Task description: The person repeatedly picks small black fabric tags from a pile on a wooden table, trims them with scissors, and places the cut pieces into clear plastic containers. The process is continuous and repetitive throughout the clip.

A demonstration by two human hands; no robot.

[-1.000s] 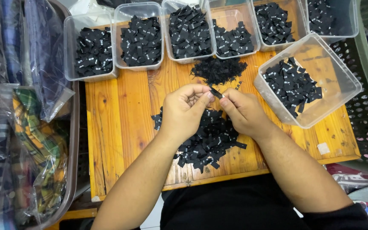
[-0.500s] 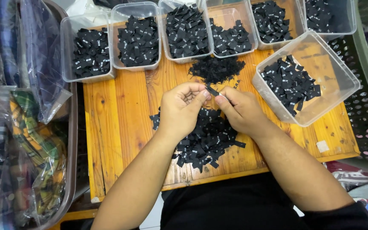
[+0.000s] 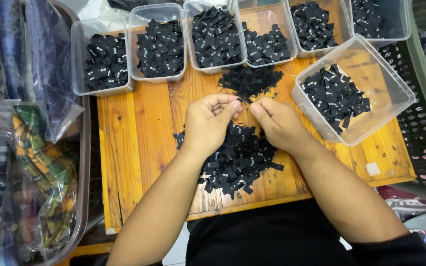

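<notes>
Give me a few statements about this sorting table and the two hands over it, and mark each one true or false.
1. Both hands, the left hand and the right hand, pinch a small black label between them. True.
2. The wooden table is painted white. False: it is bare orange-brown wood.
3. A loose pile of black labels lies under the hands. True.
4. The tilted clear tub on the right is full of red buttons. False: it holds black labels.
5. The row of clear tubs along the far edge holds black labels. True.
</notes>
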